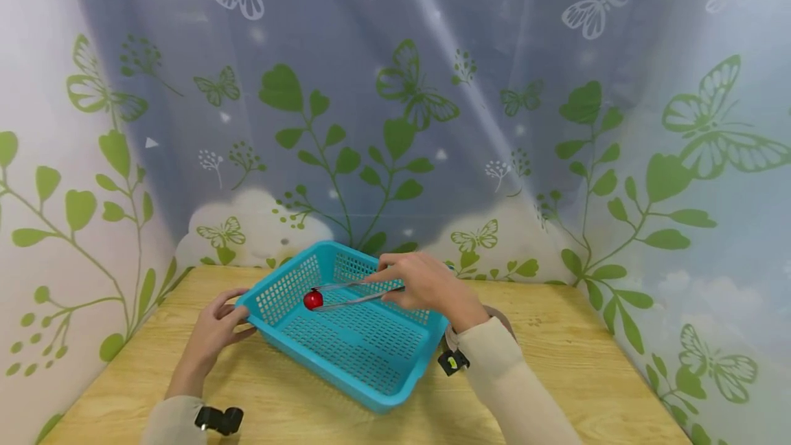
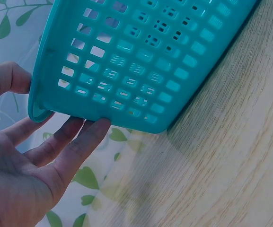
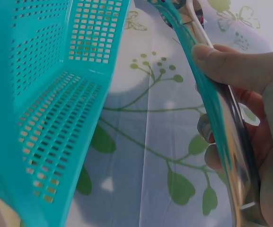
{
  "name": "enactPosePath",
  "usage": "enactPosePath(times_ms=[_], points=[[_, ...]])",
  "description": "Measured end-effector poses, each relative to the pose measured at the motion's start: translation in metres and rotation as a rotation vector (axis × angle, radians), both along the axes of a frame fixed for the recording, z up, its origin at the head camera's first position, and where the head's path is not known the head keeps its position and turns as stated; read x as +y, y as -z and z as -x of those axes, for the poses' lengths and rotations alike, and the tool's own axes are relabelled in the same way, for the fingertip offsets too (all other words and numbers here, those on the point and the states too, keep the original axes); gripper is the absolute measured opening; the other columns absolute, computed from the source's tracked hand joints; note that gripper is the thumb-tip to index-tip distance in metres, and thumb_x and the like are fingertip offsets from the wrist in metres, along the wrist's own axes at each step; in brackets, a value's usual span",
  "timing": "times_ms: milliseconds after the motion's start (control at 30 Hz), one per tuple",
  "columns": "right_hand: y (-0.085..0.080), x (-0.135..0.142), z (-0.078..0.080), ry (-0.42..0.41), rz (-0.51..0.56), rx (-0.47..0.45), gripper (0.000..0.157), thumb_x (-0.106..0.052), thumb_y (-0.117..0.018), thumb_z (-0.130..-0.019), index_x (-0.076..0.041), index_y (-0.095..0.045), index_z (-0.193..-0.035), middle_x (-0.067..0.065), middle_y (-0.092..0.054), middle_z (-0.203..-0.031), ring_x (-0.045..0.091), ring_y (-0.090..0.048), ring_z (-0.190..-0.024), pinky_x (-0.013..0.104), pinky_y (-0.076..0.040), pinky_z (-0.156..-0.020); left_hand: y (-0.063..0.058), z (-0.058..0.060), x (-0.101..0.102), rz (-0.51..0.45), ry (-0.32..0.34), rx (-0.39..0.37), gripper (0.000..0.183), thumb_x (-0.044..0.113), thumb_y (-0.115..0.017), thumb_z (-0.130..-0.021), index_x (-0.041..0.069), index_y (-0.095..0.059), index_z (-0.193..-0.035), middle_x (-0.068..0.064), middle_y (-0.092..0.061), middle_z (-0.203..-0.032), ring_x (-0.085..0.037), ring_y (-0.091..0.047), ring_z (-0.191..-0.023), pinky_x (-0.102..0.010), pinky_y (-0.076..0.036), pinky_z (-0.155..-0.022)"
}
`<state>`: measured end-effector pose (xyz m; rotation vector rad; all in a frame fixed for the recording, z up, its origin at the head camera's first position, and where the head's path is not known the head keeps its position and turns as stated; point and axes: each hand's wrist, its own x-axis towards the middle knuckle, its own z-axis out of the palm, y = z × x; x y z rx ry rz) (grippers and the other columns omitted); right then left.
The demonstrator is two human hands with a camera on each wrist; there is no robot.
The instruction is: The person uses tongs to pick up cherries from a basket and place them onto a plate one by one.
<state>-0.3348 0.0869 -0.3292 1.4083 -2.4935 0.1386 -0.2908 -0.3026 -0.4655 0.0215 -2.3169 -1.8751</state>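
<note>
A light blue plastic basket with perforated walls sits on the wooden table, its mesh side large in the left wrist view. At its left corner my left hand grips the rim, fingers pressed to the outside. My right hand reaches over the basket, holding metal tongs between thumb and fingers. Between the tongs' tips is a small, shiny red ball-like thing, within the basket's outline; whether it touches the basket floor I cannot tell.
The wooden table extends on both sides of the basket. Behind it hangs a curtain printed with leaves and butterflies. A brownish rounded thing is partly hidden behind my right wrist.
</note>
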Motion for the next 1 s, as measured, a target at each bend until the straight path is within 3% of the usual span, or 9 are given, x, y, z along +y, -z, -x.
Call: enactPosePath(times_ms=[233, 433, 633, 1000], points=[[0.006, 0.029, -0.008, -0.027, 0.071, 0.012, 0.041, -0.02, -0.08, -0.09, -0.031, -0.074, -0.129, -0.006, -0.068, -0.107, 0.001, -0.044, -0.065, 0.013, -0.034, -0.054, -0.002, 0.0, 0.0, -0.001, -0.003, -0.003, 0.053, 0.014, -0.05, -0.105, 0.005, -0.038, -0.156, -0.002, -0.069, -0.112, -0.006, -0.068, -0.093, -0.043, -0.066, -0.091], [0.014, 0.054, -0.017, -0.017, 0.11, 0.048, 0.04, -0.02, -0.082, -0.088, -0.027, -0.075, -0.127, -0.005, -0.068, -0.107, 0.001, -0.05, -0.065, 0.013, -0.034, -0.053, -0.001, 0.0, -0.001, -0.002, 0.003, -0.001, 0.053, 0.015, -0.05, -0.105, 0.006, -0.038, -0.156, -0.002, -0.069, -0.112, -0.006, -0.068, -0.093, -0.042, -0.066, -0.091], [0.022, 0.076, -0.025, 0.006, 0.134, 0.078, 0.04, -0.02, -0.084, -0.086, -0.024, -0.076, -0.126, -0.002, -0.069, -0.11, 0.005, -0.059, -0.071, 0.013, -0.042, -0.056, 0.0, -0.001, -0.002, -0.011, 0.009, 0.0, 0.052, 0.016, -0.05, -0.106, 0.006, -0.039, -0.156, 0.001, -0.069, -0.109, -0.006, -0.069, -0.092, -0.039, -0.066, -0.09], [0.037, 0.117, -0.035, 0.004, 0.285, 0.086, 0.043, -0.008, -0.086, -0.081, -0.023, -0.079, -0.12, -0.005, -0.07, -0.102, -0.002, -0.051, -0.067, 0.013, -0.044, -0.055, 0.0, -0.001, 0.0, -0.007, 0.011, -0.01, 0.054, 0.017, -0.05, -0.106, 0.006, -0.037, -0.157, 0.0, -0.069, -0.111, -0.004, -0.068, -0.093, -0.041, -0.066, -0.092]])
